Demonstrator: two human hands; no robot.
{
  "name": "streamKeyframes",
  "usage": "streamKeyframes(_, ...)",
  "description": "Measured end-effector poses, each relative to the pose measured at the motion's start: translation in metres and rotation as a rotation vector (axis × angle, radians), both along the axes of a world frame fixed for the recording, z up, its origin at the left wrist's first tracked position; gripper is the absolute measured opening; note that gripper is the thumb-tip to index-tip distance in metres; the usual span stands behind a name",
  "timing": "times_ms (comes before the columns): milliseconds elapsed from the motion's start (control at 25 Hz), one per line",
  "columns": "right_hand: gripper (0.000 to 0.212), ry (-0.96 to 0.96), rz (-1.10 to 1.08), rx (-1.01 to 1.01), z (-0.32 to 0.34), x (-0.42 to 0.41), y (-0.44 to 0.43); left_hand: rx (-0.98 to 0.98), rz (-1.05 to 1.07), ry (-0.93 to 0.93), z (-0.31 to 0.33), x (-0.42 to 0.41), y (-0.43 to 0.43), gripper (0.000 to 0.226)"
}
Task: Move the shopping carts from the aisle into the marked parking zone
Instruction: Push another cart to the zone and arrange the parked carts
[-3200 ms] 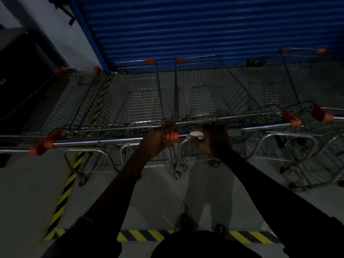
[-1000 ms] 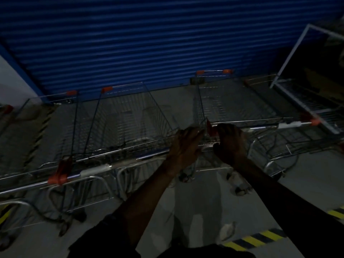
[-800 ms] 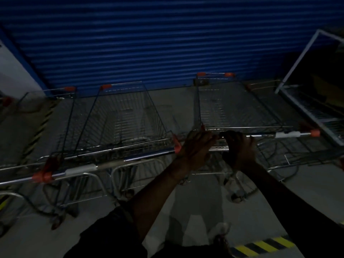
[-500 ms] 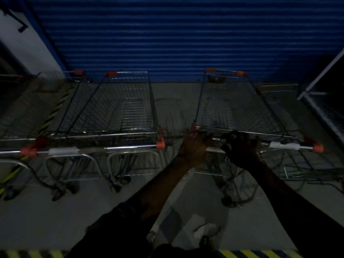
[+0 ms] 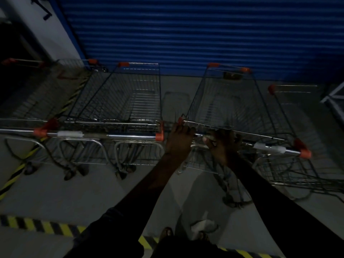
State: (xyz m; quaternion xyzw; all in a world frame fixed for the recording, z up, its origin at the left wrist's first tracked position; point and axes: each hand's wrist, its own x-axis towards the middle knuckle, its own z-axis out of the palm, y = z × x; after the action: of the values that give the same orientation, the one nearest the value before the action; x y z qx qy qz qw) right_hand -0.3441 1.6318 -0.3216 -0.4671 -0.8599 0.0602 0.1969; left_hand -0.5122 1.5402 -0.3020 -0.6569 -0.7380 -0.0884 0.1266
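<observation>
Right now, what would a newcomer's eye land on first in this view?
The blue roller shutter fills the top of the view. At centre right, the left hand and right hand grip the handle of a wire cart, with a parked cart beside it on the left. Yellow-black floor tape runs along the bottom.

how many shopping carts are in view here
5. The gripped cart at centre-right; the right cart beyond it; the middle cart left of it; the left cart and the far-left cart, both dim. More may hide off frame.
</observation>
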Motion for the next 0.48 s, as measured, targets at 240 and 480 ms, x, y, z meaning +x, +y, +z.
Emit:
streamKeyframes(240,0.065,-0.072,0.064,-0.014,-0.006,0.002,0.02,0.042,0.016,0.018,-0.01,-0.003,0.003,0.037)
streamKeyframes(480,0.064,-0.06,0.126,-0.053,0.005,-0.006,0.014,0.116,-0.015,0.048,-0.008,-0.016,-0.014,0.046)
